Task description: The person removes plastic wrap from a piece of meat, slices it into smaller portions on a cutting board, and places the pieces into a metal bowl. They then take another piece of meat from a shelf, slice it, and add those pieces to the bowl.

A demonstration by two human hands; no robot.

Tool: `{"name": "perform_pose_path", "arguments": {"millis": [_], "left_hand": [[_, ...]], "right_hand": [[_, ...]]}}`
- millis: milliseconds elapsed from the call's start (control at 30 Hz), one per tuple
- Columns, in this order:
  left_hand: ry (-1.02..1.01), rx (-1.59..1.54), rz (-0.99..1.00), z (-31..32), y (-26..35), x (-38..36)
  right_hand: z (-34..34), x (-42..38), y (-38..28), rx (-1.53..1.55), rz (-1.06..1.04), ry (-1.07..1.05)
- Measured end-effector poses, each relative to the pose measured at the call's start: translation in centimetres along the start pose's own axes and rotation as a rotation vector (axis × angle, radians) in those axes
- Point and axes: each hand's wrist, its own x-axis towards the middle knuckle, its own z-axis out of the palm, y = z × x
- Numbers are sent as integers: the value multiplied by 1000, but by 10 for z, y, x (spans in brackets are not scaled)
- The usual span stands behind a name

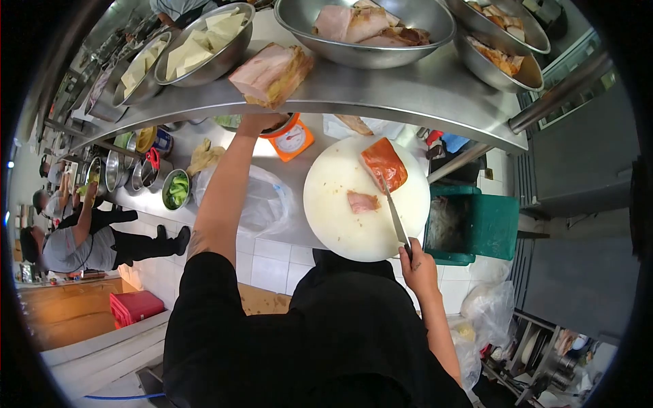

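A knife (396, 219) is in my right hand (419, 270), its fingers wrapped round the dark handle. The blade lies over the round white cutting board (331, 228), and its tip meets a block of meat with reddish-brown skin (386, 163). A smaller pale pink piece of meat (363, 202) rests on the board nearby. My left arm stretches forward, and my left hand (258, 122) is at the metal pan of an orange kitchen scale (290, 141). The shelf edge hides its fingers, so their grip does not show.
The steel shelf (422, 88) crosses above, carrying a large meat chunk (272, 73), a bowl of meat (365, 58) and bowls of white slabs (204, 51). A green bin (493, 224) stands right. Left are a plastic bag (262, 204), green vegetables (177, 189) and co-workers (88, 245).
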Motion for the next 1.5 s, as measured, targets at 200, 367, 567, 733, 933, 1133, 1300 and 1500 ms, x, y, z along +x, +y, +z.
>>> {"name": "perform_pose_path", "arguments": {"millis": [200, 367, 567, 733, 933, 1133, 1300, 1500], "left_hand": [[495, 251, 439, -7, 6, -10], [647, 200, 549, -9, -14, 7], [497, 213, 480, 9, -32, 14], [235, 236, 280, 4, -12, 5], [-16, -398, 43, -50, -9, -30], [-310, -1359, -233, -19, 84, -182], [37, -811, 120, 52, 163, -245], [87, -345, 615, 82, 152, -272]], "right_hand": [[-4, 3, -3, 14, -22, 11], [-7, 3, -7, -3, 14, -27], [-7, 2, -8, -4, 28, -36], [-4, 0, -9, -43, 19, -17], [-25, 1, -20, -27, -70, -80], [-34, 27, -50, 56, -62, -363], [-41, 52, -67, 69, 124, -447], [-26, 43, -52, 3, -76, -379]]}}
